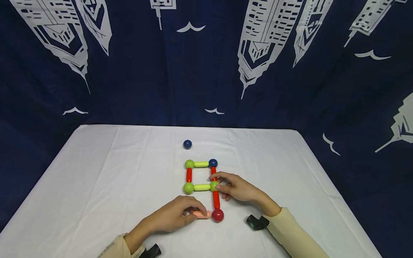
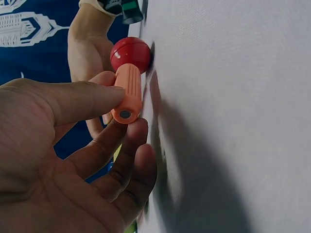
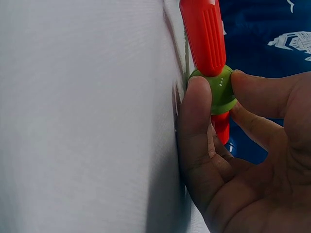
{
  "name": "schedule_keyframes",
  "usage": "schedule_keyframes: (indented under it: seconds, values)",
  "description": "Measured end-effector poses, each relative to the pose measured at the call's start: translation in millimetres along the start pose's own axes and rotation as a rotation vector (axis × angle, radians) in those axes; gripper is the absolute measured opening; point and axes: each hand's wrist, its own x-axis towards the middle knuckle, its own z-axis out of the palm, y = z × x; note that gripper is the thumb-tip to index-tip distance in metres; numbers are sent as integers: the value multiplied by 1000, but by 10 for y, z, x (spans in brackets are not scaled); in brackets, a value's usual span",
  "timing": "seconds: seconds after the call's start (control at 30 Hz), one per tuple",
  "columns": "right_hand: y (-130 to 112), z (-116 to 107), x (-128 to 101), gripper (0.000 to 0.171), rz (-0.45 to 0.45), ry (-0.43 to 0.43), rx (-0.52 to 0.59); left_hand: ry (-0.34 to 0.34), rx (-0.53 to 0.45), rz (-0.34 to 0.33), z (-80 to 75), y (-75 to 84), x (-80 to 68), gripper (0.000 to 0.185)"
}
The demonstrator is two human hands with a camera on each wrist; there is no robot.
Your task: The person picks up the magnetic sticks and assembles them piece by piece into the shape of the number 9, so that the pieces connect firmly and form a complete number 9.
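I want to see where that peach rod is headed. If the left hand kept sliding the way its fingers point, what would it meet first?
Most likely the red ball: the left hand pinches the peach rod, whose far end already sits against it.

A: White surface point(image 1: 96, 179), navy backdrop point(image 1: 145, 71) printed with white skyscrapers and gulls!

B: Lime-green balls point(image 1: 189, 187) and rods point(image 1: 202, 187), red rods point(image 1: 216, 199), a crimson ball point(image 1: 218, 215), a peach rod point(image 1: 201, 214), two navy balls point(image 1: 187, 144).
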Motion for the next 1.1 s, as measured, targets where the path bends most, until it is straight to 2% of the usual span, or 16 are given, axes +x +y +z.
schedule_keyframes:
  seconds: [0.67,0.8,0.97,1.1]
  values:
    - [6,-3,-5,36,-7,-1,-4,2,2,-28,47,-21,31,29]
    - [1,-3,-6,36,-8,-3,-7,8,30,-45,37,-24,31,28]
    - [-4,-2,-5,36,-5,-7,-7,39,48,-69,-42,-14,36,28]
    - [-9,-2,-5,36,-5,-8,-10,93,52,-70,-184,-4,51,29]
